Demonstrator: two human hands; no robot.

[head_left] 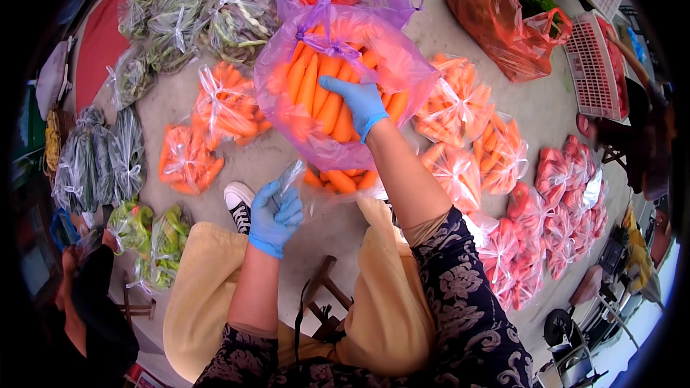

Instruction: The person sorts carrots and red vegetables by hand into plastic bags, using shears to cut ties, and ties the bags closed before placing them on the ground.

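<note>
Left grip (pixel 277 219) pinching one clear bag (pixel 292 174); right grip (pixel 361 104) touching carrots (pixel 305 82), closure unclear; five tied carrot bags (pixel 226 108).

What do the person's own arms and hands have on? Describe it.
The left hand and right hand each wear a light-blue glove that ends around the wrist. The forearms are bare up to dark sleeves with a pale floral pattern; a tan edge shows at the sleeve ends.

- Even, bright light; faint shadows on the smooth grey floor (pixel 535 100)
- White glints on clear, knotted plastic bags (pixel 458 103)
- Bent edges, black fisheye rim
</note>
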